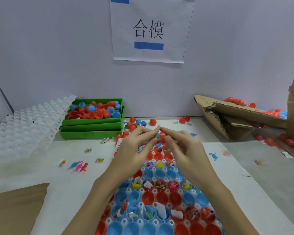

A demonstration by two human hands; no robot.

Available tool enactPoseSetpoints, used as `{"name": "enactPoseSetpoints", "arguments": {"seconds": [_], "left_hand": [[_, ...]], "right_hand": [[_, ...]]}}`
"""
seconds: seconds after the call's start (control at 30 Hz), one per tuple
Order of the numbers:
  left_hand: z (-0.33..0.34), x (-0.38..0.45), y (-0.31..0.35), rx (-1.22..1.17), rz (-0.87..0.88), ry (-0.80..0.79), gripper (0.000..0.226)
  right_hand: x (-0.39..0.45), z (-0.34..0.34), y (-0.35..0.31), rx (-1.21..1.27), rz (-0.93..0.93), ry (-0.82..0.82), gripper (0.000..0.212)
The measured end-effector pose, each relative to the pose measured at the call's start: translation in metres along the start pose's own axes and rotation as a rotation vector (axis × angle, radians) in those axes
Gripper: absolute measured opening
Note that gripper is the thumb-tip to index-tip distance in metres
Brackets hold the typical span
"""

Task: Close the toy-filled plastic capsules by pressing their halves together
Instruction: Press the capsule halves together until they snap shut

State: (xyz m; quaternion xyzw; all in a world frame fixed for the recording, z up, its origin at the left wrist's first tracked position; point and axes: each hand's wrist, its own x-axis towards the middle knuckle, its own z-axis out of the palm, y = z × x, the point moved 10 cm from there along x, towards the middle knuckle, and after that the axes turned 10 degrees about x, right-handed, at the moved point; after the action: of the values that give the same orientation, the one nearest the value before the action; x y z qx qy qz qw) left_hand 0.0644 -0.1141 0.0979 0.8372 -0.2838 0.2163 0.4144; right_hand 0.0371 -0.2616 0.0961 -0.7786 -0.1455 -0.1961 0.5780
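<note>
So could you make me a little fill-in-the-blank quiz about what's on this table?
1. The stacked trays at the back left, holding loose capsule halves, are coloured ____.
2. The red capsule is held between the left hand and the ____ hand.
3. The capsule halves in the white holder tray are red or ____.
4. Three toy dinosaurs lie on the table to the ____ of the holder tray.

Missing words: green; right; blue; left
</note>
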Motion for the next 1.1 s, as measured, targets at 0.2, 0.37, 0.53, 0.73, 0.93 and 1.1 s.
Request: {"name": "enactPoseSetpoints", "arguments": {"seconds": [0.2,0.37,0.53,0.73,0.93,1.1], "left_hand": [[-0.008,-0.004,-0.022,-0.300,-0.159,0.062,0.029],[-0.008,-0.006,-0.020,-0.370,-0.107,0.091,0.015],[-0.006,-0.011,-0.026,-0.337,-0.145,0.144,0.018],[-0.010,-0.007,-0.022,-0.372,-0.151,0.105,0.015],[-0.007,-0.007,-0.020,-0.446,-0.185,0.055,0.025],[-0.008,-0.008,-0.016,-0.420,-0.152,0.026,0.040]], "right_hand": [[-0.002,0.002,0.007,0.090,0.061,0.040,0.024],[-0.002,0.006,0.013,0.191,0.109,0.025,0.023],[-0.003,0.007,0.020,0.362,0.171,0.040,0.016],[-0.004,0.010,0.013,0.378,0.123,0.016,0.018],[-0.004,0.005,0.003,0.295,0.021,0.080,0.020],[-0.004,0.002,0.001,0.338,0.024,0.077,0.018]]}}
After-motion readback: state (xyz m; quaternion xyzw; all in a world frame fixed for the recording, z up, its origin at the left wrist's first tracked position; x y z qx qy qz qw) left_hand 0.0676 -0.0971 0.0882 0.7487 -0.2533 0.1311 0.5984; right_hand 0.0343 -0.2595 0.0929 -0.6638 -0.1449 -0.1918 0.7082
